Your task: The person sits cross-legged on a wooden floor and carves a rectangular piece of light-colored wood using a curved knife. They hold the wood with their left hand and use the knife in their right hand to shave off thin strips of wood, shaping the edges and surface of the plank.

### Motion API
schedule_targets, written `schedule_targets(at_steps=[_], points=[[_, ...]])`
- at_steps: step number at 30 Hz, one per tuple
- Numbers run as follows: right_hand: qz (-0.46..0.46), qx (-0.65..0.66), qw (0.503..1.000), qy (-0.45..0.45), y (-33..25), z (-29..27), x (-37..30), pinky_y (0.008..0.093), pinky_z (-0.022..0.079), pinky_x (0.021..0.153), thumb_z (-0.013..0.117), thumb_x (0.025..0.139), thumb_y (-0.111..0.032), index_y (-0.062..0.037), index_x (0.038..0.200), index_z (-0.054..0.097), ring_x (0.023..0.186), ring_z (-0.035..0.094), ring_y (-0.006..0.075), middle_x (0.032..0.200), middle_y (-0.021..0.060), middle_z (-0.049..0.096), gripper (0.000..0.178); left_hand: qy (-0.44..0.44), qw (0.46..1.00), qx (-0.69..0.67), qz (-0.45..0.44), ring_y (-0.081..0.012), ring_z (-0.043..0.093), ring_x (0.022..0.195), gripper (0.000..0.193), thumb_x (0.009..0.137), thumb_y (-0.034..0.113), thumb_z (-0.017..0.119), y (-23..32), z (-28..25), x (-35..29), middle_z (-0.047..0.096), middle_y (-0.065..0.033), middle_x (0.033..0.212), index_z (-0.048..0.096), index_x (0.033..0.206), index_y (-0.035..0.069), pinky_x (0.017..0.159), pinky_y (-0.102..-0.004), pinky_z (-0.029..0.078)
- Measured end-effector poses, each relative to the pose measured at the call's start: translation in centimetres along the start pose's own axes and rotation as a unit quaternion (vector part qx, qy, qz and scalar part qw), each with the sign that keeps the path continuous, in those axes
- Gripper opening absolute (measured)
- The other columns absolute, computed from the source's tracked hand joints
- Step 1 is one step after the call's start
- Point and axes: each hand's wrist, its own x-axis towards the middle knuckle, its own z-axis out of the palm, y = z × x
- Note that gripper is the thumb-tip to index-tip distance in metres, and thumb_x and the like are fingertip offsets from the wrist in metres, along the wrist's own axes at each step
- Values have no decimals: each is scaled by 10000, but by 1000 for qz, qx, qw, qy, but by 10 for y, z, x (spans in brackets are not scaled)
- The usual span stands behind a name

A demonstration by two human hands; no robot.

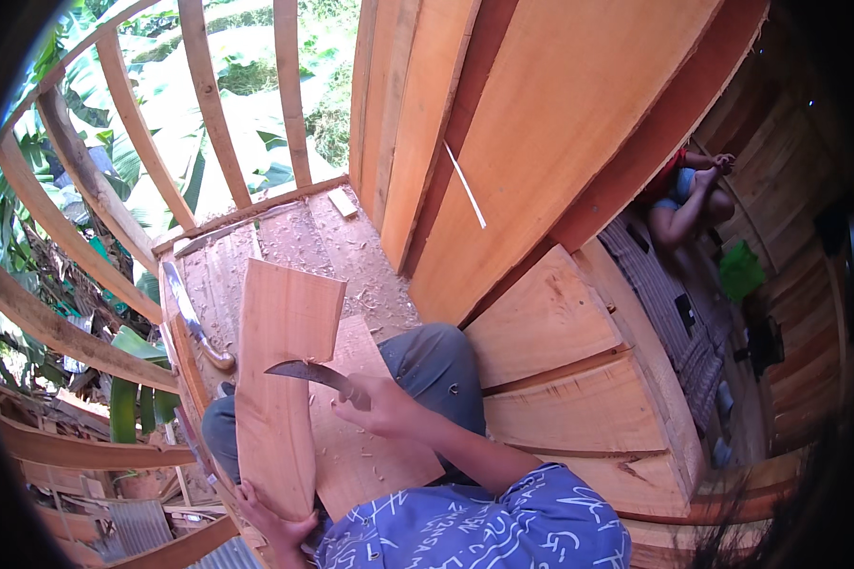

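Note:
My right hand is closed round the handle of a curved knife. Its dark, hooked blade points left across the face of a reddish wooden board. This board stands tilted between my knees, and a corner is cut out of its right side. At its lower end my left hand grips it, thumb on the right and fingers on the left edge. A second, wider board lies behind it over my lap, scattered with shavings. The knife's handle is mostly hidden in my fist.
A machete with a wooden handle lies by the left railing. Shavings and a small wood block lie on the plank floor. Plank walls rise on the right. Beyond a doorway sits another person.

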Motion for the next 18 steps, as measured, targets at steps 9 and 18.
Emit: schedule_targets(at_steps=[9,18], points=[[85,131,944,-290,4,-23,-19,249,411,444,593,952,-210,35,1362,442,468,489,69,622,-2,527,501,-4,1000,-9,4,-446,268,1362,1346,369,526,832,4,0,3,277,-282,1456,251,1485,50,1111,-547,225],[109,199,954,-196,-11,-29,-14,205,333,386,533,979,-129,-42,1195,584,426,425,18,564,-53,461,238,2,999,-1,36,-463,368,1253,1327,373,605,826,8,-7,14,335,-295,1374,282,1458,67,1026,-551,304]])
